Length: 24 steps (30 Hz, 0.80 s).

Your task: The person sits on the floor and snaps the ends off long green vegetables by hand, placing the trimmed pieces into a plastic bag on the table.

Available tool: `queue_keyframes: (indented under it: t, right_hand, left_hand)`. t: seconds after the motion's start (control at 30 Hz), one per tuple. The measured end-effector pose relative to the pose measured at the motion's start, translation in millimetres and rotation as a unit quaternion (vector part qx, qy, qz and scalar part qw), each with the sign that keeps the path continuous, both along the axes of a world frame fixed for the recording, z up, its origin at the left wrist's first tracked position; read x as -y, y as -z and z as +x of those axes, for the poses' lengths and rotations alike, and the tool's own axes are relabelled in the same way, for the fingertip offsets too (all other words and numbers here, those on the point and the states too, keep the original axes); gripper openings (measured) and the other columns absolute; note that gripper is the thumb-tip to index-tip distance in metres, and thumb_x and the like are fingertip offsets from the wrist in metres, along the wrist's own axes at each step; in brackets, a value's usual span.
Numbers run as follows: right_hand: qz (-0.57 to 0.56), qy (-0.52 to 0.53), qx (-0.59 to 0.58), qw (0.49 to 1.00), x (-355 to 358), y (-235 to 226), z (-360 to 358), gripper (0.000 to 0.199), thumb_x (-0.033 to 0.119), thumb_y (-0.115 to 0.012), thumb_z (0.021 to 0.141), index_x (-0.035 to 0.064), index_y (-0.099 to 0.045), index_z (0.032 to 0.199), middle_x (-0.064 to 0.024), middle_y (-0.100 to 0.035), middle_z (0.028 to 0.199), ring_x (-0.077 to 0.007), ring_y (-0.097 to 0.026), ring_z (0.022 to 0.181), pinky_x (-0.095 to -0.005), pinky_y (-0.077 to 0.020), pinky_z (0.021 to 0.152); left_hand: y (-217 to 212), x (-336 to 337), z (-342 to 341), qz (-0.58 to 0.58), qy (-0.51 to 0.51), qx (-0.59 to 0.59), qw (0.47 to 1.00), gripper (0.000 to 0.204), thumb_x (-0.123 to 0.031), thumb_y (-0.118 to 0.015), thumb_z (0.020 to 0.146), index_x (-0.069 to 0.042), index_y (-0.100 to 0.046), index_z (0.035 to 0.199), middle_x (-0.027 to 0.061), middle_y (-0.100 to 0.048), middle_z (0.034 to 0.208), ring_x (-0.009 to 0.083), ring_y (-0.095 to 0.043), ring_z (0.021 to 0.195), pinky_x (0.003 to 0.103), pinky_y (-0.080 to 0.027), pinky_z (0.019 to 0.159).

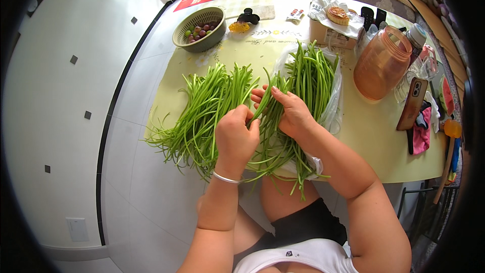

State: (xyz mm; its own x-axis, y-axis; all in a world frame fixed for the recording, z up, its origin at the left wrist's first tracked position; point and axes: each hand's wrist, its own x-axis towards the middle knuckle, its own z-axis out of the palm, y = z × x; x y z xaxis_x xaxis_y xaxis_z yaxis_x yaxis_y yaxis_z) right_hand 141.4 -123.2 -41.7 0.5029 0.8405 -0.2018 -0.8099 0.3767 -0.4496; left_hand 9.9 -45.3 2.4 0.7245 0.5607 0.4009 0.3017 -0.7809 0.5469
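Note:
Two heaps of long, thin green vegetable stems lie on the table. The left heap (194,116) spreads loose toward the near edge. On a clear plastic bag (334,103), the right heap (316,78) has some ends hanging over the edge. Between the heaps, my left hand (236,135) is closed in a pinch on a few stems, its wrist wearing a white bangle (226,178). My right hand (290,111), just beside it, holds a small bunch of stems (270,108) between thumb and fingers. How many stems each hand holds is hidden.
A green-grey basket of grapes (202,29) stands at the far left, with a black and amber object (245,20) beside it. Toward the right are a box with a round pastry (337,15), an orange translucent jar (382,63), a bottle (417,38) and an upright phone (412,103).

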Motion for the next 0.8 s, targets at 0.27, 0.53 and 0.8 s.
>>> queue_keyframes:
  t: [0.27, 0.53, 0.8]
  right_hand:
    - [-0.021, -0.032, 0.016, 0.999, 4.0, 3.9, 4.6, 0.024, 0.007, -0.064, 0.089, -0.0036, -0.055, 0.108, -0.0112, -0.062, 0.085, -0.0205, -0.06, 0.072, -0.0363, -0.0543, 0.071]
    - [-0.02, -0.052, -0.017, 0.998, 2.7, 1.4, 5.1, 0.015, 0.005, -0.059, 0.09, -0.0035, -0.055, 0.102, -0.01, -0.06, 0.08, -0.0186, -0.057, 0.067, -0.0367, -0.0522, 0.069]
    - [0.017, -0.066, -0.027, 0.997, 3.9, 9.9, 11.5, 0.018, 0.008, -0.058, 0.091, -0.0039, -0.055, 0.104, -0.0097, -0.06, 0.08, -0.0159, -0.056, 0.066, -0.035, -0.0511, 0.067]
  left_hand:
    - [1.4, -15.4, 0.4, 0.003, -0.032, 0.019, 0.999, 0.015, -0.011, -0.077, 0.076, -0.001, -0.066, 0.076, 0.012, -0.063, 0.07, 0.026, -0.059, 0.059, 0.034, -0.047, 0.057]
    - [25.2, -45.5, -8.8, 0.098, -0.124, -0.076, 0.984, 0.02, -0.016, -0.081, 0.068, -0.005, -0.065, 0.072, 0.0111, -0.059, 0.073, 0.0306, -0.059, 0.07, 0.041, -0.048, 0.064]
    - [11.5, -41.1, -7.1, 0.003, -0.103, -0.069, 0.992, 0.021, -0.015, -0.08, 0.068, -0.004, -0.063, 0.071, 0.0101, -0.06, 0.073, 0.0274, -0.06, 0.068, 0.039, -0.048, 0.063]
